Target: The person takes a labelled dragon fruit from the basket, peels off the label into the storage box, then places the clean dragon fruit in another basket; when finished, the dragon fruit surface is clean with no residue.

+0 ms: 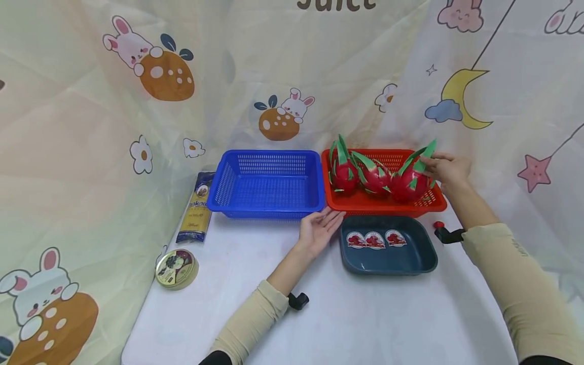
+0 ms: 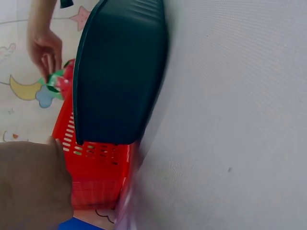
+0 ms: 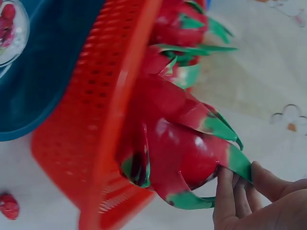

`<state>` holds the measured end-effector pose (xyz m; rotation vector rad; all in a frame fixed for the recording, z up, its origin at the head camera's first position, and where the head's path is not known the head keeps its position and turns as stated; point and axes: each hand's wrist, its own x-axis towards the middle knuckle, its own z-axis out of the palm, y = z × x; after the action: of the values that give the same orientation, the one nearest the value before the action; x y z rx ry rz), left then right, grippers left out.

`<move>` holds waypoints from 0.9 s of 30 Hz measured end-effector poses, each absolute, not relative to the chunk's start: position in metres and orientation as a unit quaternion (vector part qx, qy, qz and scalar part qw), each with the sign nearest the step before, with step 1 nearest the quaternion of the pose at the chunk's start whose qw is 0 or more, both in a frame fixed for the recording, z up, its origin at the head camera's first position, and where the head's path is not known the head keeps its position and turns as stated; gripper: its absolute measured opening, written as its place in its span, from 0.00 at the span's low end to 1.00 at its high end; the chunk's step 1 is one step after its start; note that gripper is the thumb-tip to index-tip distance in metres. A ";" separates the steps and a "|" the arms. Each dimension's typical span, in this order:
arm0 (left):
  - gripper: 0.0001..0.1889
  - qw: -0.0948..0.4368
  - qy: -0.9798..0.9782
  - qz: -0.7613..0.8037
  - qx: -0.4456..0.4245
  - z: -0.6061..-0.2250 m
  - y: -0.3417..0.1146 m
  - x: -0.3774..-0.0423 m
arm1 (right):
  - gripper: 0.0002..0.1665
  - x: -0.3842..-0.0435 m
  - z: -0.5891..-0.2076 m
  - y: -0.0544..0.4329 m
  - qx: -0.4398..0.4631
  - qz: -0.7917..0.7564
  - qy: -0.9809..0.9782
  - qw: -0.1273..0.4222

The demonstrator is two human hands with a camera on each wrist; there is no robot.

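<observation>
In the head view three red dragon fruits with green leaf tips sit in the red basket (image 1: 388, 210). My right hand (image 1: 449, 170) is at the basket's right end, beside the rightmost dragon fruit (image 1: 408, 187). The right wrist view shows thumb and fingers pinching a green leaf tip of this dragon fruit (image 3: 180, 148). The left dragon fruit (image 1: 344, 177) and middle dragon fruit (image 1: 376, 180) lie beside it. My left hand (image 1: 317, 230) reaches to the basket's front left corner, palm turned up, fingers extended right at the rim. The left wrist view hides most of its fingers.
A blue basket (image 1: 269, 205) stands left of the red one. In front of the red basket is a dark teal tray (image 1: 388, 264) holding three round stickers (image 1: 375, 240). Farther left lie a pasta packet (image 1: 196, 210) and a round tin (image 1: 177, 269). A small red object (image 3: 8, 206) lies near the right wrist.
</observation>
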<state>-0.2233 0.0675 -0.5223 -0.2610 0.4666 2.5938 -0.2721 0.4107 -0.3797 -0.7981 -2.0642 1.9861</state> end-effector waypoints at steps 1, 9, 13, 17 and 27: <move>0.29 0.245 0.170 0.950 -0.096 -0.523 0.068 -0.223 | 0.28 -0.273 -0.384 0.412 -0.272 0.662 -0.694 0.082; 0.29 0.252 0.172 0.948 -0.093 -0.524 0.069 -0.218 | 0.34 -0.274 -0.409 0.424 -0.316 0.634 -0.703 0.066; 0.29 0.248 0.177 0.948 -0.089 -0.523 0.067 -0.218 | 0.35 -0.276 -0.417 0.427 -0.316 0.623 -0.714 0.051; 0.29 0.246 0.180 0.948 -0.093 -0.523 0.067 -0.216 | 0.36 -0.276 -0.423 0.429 -0.305 0.628 -0.715 0.039; 0.29 0.250 0.199 0.944 -0.084 -0.523 0.068 -0.215 | 0.37 -0.262 -0.426 0.431 -0.243 0.631 -0.735 0.047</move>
<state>-0.2146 0.0676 -0.5231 -0.2295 0.5423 2.5688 -0.2616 0.4309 -0.4259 -0.7413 -2.2423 1.9266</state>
